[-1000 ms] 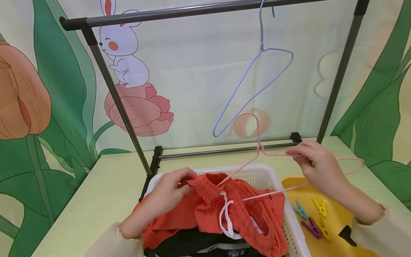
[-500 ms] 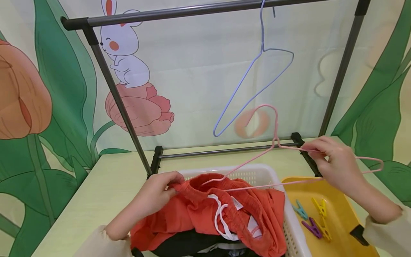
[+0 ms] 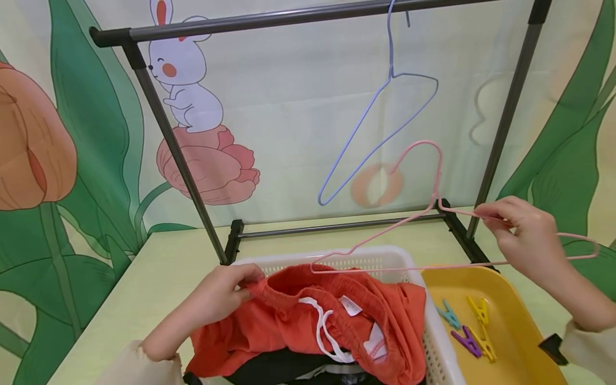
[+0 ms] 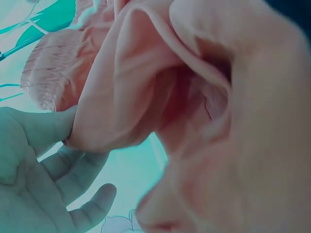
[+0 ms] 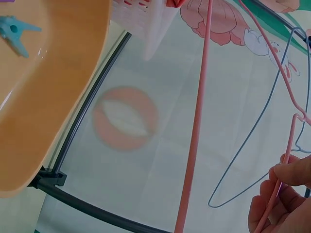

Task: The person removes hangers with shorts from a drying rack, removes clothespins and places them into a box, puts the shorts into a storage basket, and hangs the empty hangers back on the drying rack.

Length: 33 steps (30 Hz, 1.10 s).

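Orange drawstring shorts (image 3: pixel 284 331) lie bunched over the top of a white laundry basket (image 3: pixel 409 262), their elastic waist gaping open. My left hand (image 3: pixel 212 299) pinches the waistband at its left side; the left wrist view shows thumb and fingers (image 4: pixel 87 170) on the cloth edge. My right hand (image 3: pixel 526 235) pinches the right shoulder of a pink wire hanger (image 3: pixel 385 232), also seen in the right wrist view (image 5: pixel 197 121). The hanger's left end is over the waist opening, in front of the basket's back rim. Whether it touches the cloth I cannot tell.
A blue hanger (image 3: pixel 356 128) hangs from the dark rack bar (image 3: pixel 269 20). At the right, a yellow tray (image 3: pixel 510 299) holds several clothespins, teal (image 3: pixel 448 314), purple (image 3: pixel 466 341) and yellow. Dark clothing (image 3: pixel 284 369) lies under the shorts in the basket.
My right hand has moved right with the pink hanger, whose left end has slid out of the waist of the shorts. My left hand has shifted left, pulling the waistband wider.
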Each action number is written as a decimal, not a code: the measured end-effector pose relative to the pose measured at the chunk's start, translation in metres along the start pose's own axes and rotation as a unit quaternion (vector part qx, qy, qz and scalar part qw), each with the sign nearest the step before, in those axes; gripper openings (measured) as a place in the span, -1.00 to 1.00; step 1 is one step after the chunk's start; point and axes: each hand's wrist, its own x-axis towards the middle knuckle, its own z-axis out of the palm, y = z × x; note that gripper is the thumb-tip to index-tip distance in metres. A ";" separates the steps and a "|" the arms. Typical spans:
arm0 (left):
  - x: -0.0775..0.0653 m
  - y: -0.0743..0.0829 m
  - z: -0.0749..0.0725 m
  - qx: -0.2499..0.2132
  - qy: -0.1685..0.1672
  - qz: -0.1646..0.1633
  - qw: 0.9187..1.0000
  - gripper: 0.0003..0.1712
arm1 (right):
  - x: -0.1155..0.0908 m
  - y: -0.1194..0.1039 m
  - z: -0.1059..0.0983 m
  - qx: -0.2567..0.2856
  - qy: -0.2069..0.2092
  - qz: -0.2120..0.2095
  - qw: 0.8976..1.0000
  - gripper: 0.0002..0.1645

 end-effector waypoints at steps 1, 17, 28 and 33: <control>0.000 -0.001 -0.001 -0.001 -0.006 -0.004 1.000 -0.77 | 0.000 0.001 -0.001 -0.003 0.002 0.001 1.000 -0.76; -0.006 -0.023 -0.005 -0.034 -0.072 -0.024 0.997 -0.70 | 0.003 0.014 -0.013 -0.049 0.005 0.032 0.998 -0.81; -0.015 -0.038 -0.003 -0.063 -0.084 -0.024 0.994 -0.74 | 0.008 0.027 -0.023 -0.041 -0.008 0.108 0.993 -0.83; -0.019 -0.044 -0.001 -0.082 -0.089 -0.034 0.992 -0.76 | 0.013 0.032 -0.031 -0.061 -0.027 0.154 0.986 -0.80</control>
